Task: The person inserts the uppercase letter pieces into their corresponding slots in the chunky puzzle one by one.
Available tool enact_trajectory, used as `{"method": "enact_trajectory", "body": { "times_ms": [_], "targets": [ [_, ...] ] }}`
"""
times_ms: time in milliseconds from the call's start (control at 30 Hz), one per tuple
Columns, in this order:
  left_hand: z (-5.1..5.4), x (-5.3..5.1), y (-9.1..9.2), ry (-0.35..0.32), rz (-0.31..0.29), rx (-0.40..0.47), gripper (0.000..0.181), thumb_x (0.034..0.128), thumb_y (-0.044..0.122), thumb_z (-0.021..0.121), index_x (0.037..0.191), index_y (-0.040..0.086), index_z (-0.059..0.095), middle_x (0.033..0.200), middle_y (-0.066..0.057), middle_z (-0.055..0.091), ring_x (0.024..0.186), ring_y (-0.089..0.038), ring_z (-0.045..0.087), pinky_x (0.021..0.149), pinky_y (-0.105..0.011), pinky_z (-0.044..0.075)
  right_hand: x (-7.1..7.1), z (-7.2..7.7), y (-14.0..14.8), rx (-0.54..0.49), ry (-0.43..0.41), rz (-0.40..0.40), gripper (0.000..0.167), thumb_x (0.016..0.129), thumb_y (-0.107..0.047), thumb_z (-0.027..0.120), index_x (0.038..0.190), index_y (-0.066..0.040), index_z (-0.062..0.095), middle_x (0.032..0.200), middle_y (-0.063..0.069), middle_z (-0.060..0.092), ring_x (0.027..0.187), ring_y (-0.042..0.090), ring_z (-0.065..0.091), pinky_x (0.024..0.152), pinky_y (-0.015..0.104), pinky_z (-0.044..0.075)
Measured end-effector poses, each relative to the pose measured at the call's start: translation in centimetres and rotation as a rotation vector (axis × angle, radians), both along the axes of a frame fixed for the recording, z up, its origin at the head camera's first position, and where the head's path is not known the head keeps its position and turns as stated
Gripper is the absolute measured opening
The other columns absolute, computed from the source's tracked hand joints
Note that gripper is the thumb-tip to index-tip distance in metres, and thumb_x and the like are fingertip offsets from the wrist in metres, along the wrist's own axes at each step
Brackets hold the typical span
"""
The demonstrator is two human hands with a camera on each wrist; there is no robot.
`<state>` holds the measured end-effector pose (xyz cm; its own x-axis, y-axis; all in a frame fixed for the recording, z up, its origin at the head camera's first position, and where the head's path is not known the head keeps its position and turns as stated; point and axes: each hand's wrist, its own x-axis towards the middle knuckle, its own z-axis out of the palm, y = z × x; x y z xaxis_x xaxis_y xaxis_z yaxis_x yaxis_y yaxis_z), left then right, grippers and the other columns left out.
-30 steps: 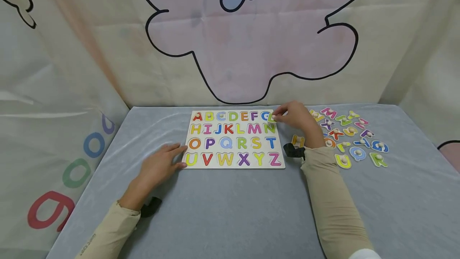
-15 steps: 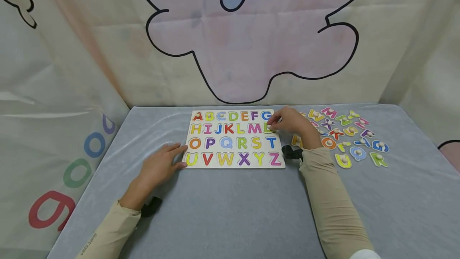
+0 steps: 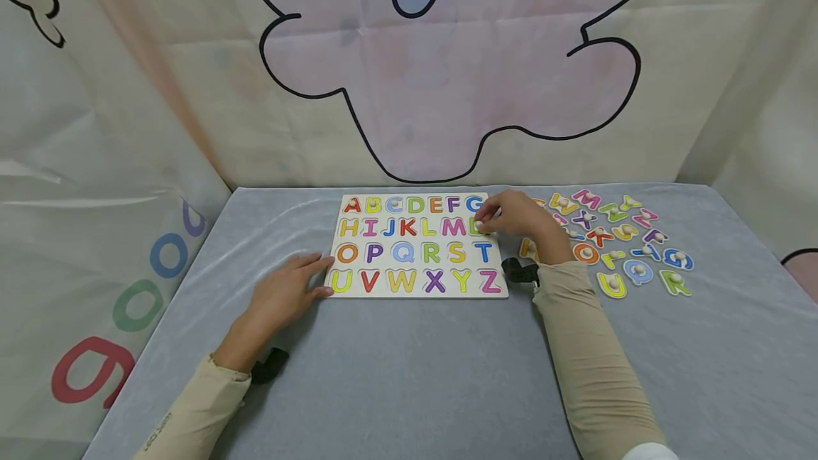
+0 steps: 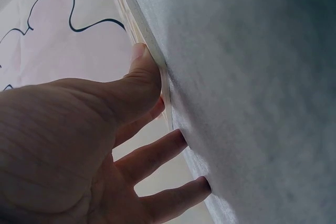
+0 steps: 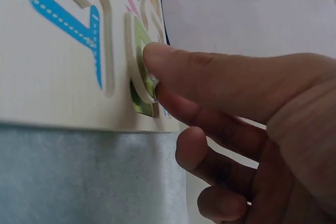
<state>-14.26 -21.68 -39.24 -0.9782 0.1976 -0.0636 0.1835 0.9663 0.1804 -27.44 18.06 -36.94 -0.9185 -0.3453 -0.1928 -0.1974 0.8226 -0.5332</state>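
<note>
Pinching a green letter piece (image 5: 139, 51), the right hand (image 3: 517, 218) sits lower than a second ago; the left hand (image 3: 285, 289), fingers spread, touches the white alphabet board (image 3: 418, 266).

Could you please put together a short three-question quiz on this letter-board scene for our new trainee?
1. Multiple choice: what colour is the held piece that the right hand pinches?
A) Blue
B) Green
C) Red

2. True or false: the left hand touches the left edge of the board.

3. Fill in the missing word: as the person sees it, the loose letters lie on the table to the ____ of the board.

Key: 1. B; 2. True; 3. right
</note>
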Motion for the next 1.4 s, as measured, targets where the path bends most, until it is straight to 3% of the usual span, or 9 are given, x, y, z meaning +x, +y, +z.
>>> {"method": "enact_trajectory", "body": {
  "times_ms": [1067,1400],
  "targets": [
    [0.3,-0.1,0.2,-0.014,-0.001,-0.011,0.059,0.0920,0.036,0.070,0.146,0.019,0.052,0.150,-0.013,0.050,0.138,-0.035,0.047,0.097,-0.056,0.049,-0.6,-0.2,-0.6,-0.012,-0.007,-0.028,0.020,0.092,-0.024,0.073,0.109,-0.013,0.076,0.104,0.007,0.072,0.094,0.024,0.056,0.080,0.034,0.044],
    [0.2,0.0,0.0,-0.017,0.004,-0.017,0.060,0.0911,0.036,0.071,0.146,0.020,0.052,0.151,-0.013,0.050,0.138,-0.036,0.047,0.097,-0.057,0.048,-0.5,0.1,-1.8,-0.015,0.031,0.011,0.018,0.092,-0.021,0.073,0.106,-0.012,0.077,0.098,0.006,0.072,0.090,0.023,0.056,0.074,0.031,0.042]
  ]
}}
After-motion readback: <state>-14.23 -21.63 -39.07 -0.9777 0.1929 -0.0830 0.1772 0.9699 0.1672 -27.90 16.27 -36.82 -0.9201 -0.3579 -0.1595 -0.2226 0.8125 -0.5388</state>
